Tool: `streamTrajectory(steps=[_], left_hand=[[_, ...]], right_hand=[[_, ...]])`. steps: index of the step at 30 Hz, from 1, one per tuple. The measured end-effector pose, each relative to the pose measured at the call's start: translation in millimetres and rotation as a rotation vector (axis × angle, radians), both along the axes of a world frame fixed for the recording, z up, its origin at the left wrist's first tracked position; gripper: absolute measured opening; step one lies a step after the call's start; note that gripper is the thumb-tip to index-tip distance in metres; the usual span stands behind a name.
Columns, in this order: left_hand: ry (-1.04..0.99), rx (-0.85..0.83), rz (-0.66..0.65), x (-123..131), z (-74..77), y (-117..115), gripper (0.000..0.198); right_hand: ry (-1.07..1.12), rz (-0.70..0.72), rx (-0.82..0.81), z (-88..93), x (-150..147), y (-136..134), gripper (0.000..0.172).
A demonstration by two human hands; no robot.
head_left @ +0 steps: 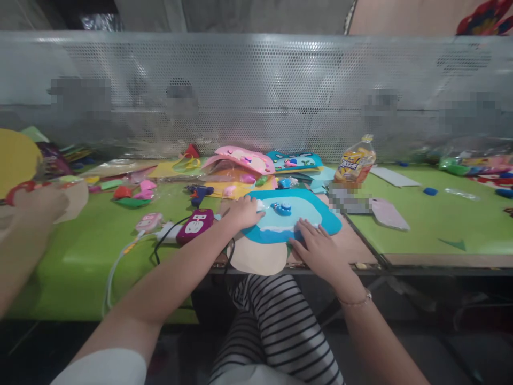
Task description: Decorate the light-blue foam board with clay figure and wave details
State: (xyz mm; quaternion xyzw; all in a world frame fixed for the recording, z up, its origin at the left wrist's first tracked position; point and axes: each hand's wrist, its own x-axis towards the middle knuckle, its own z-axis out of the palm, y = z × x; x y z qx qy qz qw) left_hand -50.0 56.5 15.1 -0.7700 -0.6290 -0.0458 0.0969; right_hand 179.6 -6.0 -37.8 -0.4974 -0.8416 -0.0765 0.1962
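At the near edge of the bench [420, 224], both hands are on a blue foam cutout [308, 211] with a little blue figure [282, 207] on top. The right hand [316, 248] lies flat on its lower corner, grip released, just pressing down. The left hand [242, 213] sits on the upper-left edge with fingers curled. It's blurry there, so I can't tell if that grip is pinching anything.

Risk imo: the beige sheet [258, 259] underneath hangs over the edge, so one shove could slide the whole stack into the lap. The glue gun [200, 193] and a black cord [166, 240] are near the left arm, easy to snag.

The bench top is green and littered with foam scraps, plus a snack bag [355, 163]. There's a perforated metal screen [256, 96] behind and someone else's hand [36, 206] far left.
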Motion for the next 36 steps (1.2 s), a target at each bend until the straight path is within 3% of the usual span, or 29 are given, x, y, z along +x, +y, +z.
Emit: streamTrajectory(steps=[4, 8, 13, 17, 20, 23, 25, 27, 31, 36], left_hand=[[-0.007, 0.07, -0.044, 1, 1.9, 0, 0.037], [-0.174, 0.114, -0.126, 6, 13.6, -3, 0.033], [-0.451, 0.071, -0.482, 18, 10.7, -6, 0.037], [-0.805, -0.215, -0.708, 24, 4.1, -11, 0.038], [-1.158, -0.556, -0.718, 26, 2.7, -12, 0.038], [-1.417, -0.716, -0.696, 27, 2.5, -9, 0.039], [-1.542, -0.723, -0.674, 27, 2.1, -7, 0.037], [-1.616, -0.712, -0.663, 27, 1.4, -5, 0.035], [-1.675, -0.694, -0.661, 25, -0.5, 0, 0.041], [-1.679, -0.636, -0.568, 21, -4.4, 10, 0.039]], right_hand=[[0.021, -0.012, 0.018, 1.0, 0, -2, 0.053], [0.079, -0.003, 0.046, 2.7, 0, -1, 0.051], [0.279, 0.075, 0.114, 2.5, 2, 0, 0.055], [0.496, 0.151, 0.186, 7.2, 4, -1, 0.049], [0.588, 0.226, 0.151, 24.2, 3, 3, 0.043], [0.653, 0.3, 0.093, 49.6, -4, 15, 0.032], [0.704, 0.348, 0.094, 63.7, -10, 28, 0.017], [0.702, 0.394, 0.03, 71.4, -16, 41, 0.015], [0.792, 0.474, -0.153, 72.3, -22, 63, 0.014], [0.774, 0.558, -0.323, 73.1, -23, 85, 0.017]])
